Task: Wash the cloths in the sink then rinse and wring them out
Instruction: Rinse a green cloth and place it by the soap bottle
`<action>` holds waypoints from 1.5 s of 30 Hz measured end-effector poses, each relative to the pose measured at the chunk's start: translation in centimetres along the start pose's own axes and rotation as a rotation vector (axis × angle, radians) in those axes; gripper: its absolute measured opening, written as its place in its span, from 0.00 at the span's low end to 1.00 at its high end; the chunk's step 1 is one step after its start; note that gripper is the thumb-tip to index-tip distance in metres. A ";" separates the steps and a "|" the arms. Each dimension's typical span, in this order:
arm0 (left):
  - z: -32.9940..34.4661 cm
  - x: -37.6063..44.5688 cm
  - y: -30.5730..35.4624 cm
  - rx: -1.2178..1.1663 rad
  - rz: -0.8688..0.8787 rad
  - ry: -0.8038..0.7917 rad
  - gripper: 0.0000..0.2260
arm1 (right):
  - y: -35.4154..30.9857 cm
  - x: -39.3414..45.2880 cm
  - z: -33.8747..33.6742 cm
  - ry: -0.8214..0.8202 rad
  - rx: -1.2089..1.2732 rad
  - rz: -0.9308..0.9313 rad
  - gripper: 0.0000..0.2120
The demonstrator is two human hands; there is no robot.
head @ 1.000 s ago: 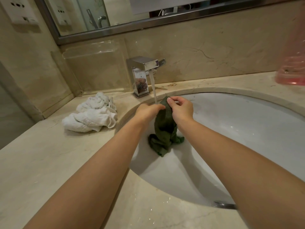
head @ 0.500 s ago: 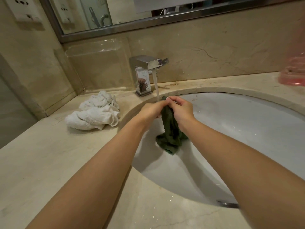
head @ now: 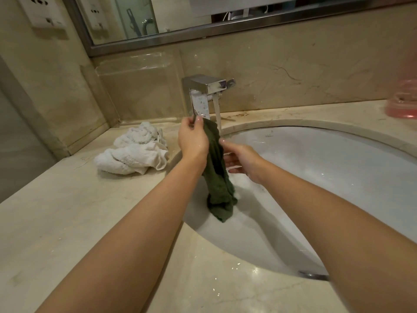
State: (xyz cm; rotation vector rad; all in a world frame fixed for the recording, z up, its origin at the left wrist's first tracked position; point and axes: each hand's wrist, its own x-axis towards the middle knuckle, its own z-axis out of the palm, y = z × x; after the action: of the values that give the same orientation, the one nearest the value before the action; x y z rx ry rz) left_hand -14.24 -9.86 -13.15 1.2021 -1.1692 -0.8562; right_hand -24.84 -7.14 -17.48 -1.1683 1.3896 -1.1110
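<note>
Towels (head: 135, 152) beside sink (head: 338, 159)

Pink soap dish (head: 402, 106), mirror (head: 225, 16), wall sockets (head: 42, 12).

Green cloth (head: 217, 175) in both hands, over the sink (head: 316, 177).

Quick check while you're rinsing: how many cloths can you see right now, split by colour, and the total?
Green cloths: 1, the green cloth hanging over the sink, its top in the grip of the left hand, the right hand beside it.
White cloths: 1 white bundle on the counter; it may hold more than one cloth, I cannot tell.
Total: 2
</note>
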 end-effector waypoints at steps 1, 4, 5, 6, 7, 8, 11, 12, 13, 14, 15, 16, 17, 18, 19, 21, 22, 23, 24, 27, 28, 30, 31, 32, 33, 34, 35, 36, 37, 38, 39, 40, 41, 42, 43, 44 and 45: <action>-0.1 0.2 0.0 -0.024 -0.019 0.028 0.07 | 0.2 0.1 -0.1 -0.023 -0.076 -0.001 0.16; -0.2 0.2 0.0 -0.072 -0.042 0.045 0.07 | 0.8 0.3 -0.4 -0.026 -0.202 -0.004 0.10; -0.2 0.2 0.1 -0.094 -0.040 0.043 0.07 | 0.8 0.3 -0.4 -0.001 -0.209 -0.008 0.09; -0.2 0.2 0.1 -0.110 -0.039 0.041 0.06 | 0.9 0.3 -0.5 0.031 -0.202 -0.019 0.08; -0.2 0.2 0.2 -0.119 -0.043 0.040 0.07 | 0.9 0.3 -0.5 0.073 -0.177 -0.032 0.09; -0.3 0.2 0.2 -0.122 -0.059 0.036 0.07 | 0.9 0.4 -0.5 0.117 -0.135 -0.047 0.10; -0.4 0.3 0.0 -0.112 -0.127 0.021 0.08 | 0.6 0.4 -0.7 0.222 -0.068 -0.101 0.10; -0.4 0.5 -0.1 -0.107 -0.160 0.011 0.09 | 0.4 0.3 -0.9 0.250 -0.048 -0.115 0.09; -0.5 0.5 -0.2 -0.102 -0.213 -0.020 0.09 | 0.3 0.3 -1.0 0.276 -0.015 -0.123 0.09; -0.6 0.3 -0.1 -0.087 -0.284 -0.072 0.10 | 0.2 0.3 -1.1 0.297 0.022 -0.127 0.09; -0.5 0.2 -0.1 -0.084 -0.364 -0.141 0.12 | 0.0 0.3 -1.2 0.315 0.059 -0.128 0.09; -0.6 -0.1 0.0 -0.058 -0.427 -0.209 0.14 | -0.1 0.2 -1.2 0.332 0.095 -0.124 0.08; -0.5 -0.4 0.1 -0.015 -0.468 -0.286 0.15 | -0.1 0.2 -1.1 0.349 0.128 -0.120 0.08; -0.5 -0.8 0.3 0.073 -0.480 -0.368 0.18 | -0.1 0.2 -1.1 0.366 0.152 -0.118 0.07; -0.4 -1.0 0.3 0.166 -0.474 -0.454 0.21 | 0.0 0.3 -1.1 0.379 0.160 -0.118 0.07; -0.2 -1.2 0.0 0.361 -0.430 -0.567 0.24 | 0.1 0.5 -0.9 0.394 0.156 -0.119 0.06; -0.2 -1.4 0.0 0.419 -0.396 -0.573 0.20 | 0.1 0.6 -0.9 0.402 0.156 -0.119 0.06; -0.1 -1.3 0.0 0.425 -0.374 -0.563 0.15 | 0.1 0.8 -0.9 0.413 0.157 -0.119 0.06; -0.1 -1.2 0.0 0.394 -0.371 -0.543 0.12 | 0.1 0.9 -0.9 0.428 0.159 -0.120 0.06; 0.0 -0.9 0.0 0.247 -0.395 -0.453 0.12 | 0.1 1.1 -1.0 0.428 0.117 -0.102 0.10; 0.0 -0.8 0.0 0.206 -0.395 -0.418 0.12 | 0.1 1.1 -1.0 0.386 0.099 -0.079 0.13; 0.0 -0.7 -0.1 0.117 -0.389 -0.339 0.12 | 0.1 1.1 -1.1 0.269 0.055 -0.003 0.19; 0.0 -0.6 -0.2 0.068 -0.382 -0.309 0.13 | 0.3 1.0 -1.2 0.207 0.023 0.038 0.20; 0.0 -0.4 -0.3 0.021 -0.375 -0.283 0.14 | 0.4 0.9 -1.3 0.145 -0.015 0.074 0.21; -0.1 -0.4 -0.3 -0.027 -0.376 -0.255 0.15 | 0.6 0.9 -1.4 0.085 -0.049 0.105 0.20; -0.1 -0.3 -0.3 -0.059 -0.381 -0.228 0.17 | 0.8 0.9 -1.5 0.029 -0.077 0.134 0.19; -0.1 -0.2 -0.3 -0.095 -0.392 -0.203 0.17 | 1.0 0.9 -1.5 -0.019 -0.099 0.158 0.18; -0.2 0.0 -0.3 -0.131 -0.403 -0.179 0.17 | 1.1 1.0 -1.4 -0.058 -0.125 0.175 0.17; -0.2 0.0 -0.3 -0.169 -0.421 -0.160 0.16 | 1.3 1.1 -1.2 -0.086 -0.152 0.184 0.17; -0.3 0.1 -0.2 -0.193 -0.440 -0.141 0.14 | 1.4 1.2 -0.8 -0.100 -0.176 0.185 0.18; -0.4 0.0 -0.2 -0.205 -0.456 -0.128 0.13 | 1.4 1.3 -0.5 -0.096 -0.194 0.177 0.19; -0.4 0.1 -0.2 -0.209 -0.463 -0.119 0.13 | 1.5 1.4 -0.1 -0.082 -0.203 0.163 0.20; -0.5 0.1 -0.2 -0.221 -0.466 -0.113 0.12 | 1.5 1.5 0.2 -0.075 -0.193 0.147 0.20; -0.5 0.2 -0.2 -0.238 -0.467 -0.110 0.12 | 1.5 1.6 0.4 -0.082 -0.157 0.134 0.19; -0.5 0.2 -0.1 -0.264 -0.467 -0.108 0.12 | 1.4 1.6 0.5 -0.101 -0.098 0.127 0.18; -0.5 0.3 0.0 -0.291 -0.467 -0.100 0.12 | 1.3 1.6 0.5 -0.130 -0.038 0.128 0.17; -0.5 0.3 0.0 -0.319 -0.468 -0.088 0.12 | 1.2 1.4 0.4 -0.168 0.007 0.131 0.16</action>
State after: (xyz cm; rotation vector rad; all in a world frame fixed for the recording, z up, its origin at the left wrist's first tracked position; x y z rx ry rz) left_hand -13.70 -10.01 -13.03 1.1939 -0.7851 -1.4031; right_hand -24.62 -8.41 -18.83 -1.1220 1.3119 -0.9039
